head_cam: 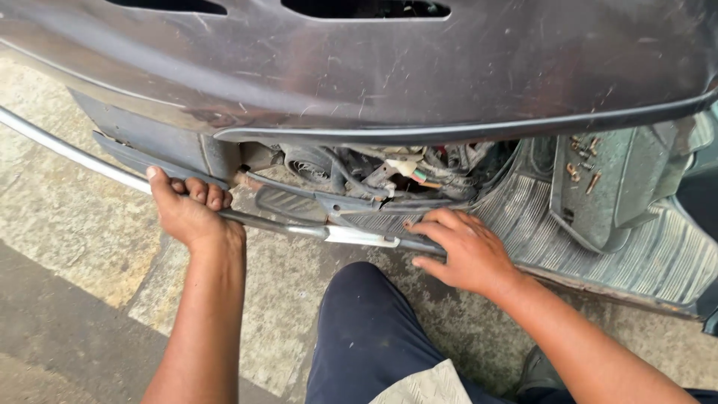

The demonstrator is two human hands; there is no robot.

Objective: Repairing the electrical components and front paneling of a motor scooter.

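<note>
My left hand (191, 213) is wrapped around the chrome trim rail (90, 164), fingers curled over its top, grip clamped on it where it meets the lower edge of the scooter's side panel (359, 67). The rail runs from the far left down to a flat bright end (363, 237) just short of my right hand (460, 251). My right hand lies flat, fingers spread, grip apart and holding nothing, pressing on the edge of the ribbed floorboard (643, 254) beside the rail's end.

Room to move: the large scratched grey panel overhangs both hands closely from above. Beneath its lip, an open gap shows the engine bay with wiring (407, 172) and a dark footrest plate (288, 203). A loose grey cover (613, 187) rests on the floorboard to the right, with several screws (580, 161) lying on it.

My knee (366, 329) in dark trousers sits between my arms. The ground is rough, stained concrete pavement (75, 224), with darker asphalt at the lower left corner.
</note>
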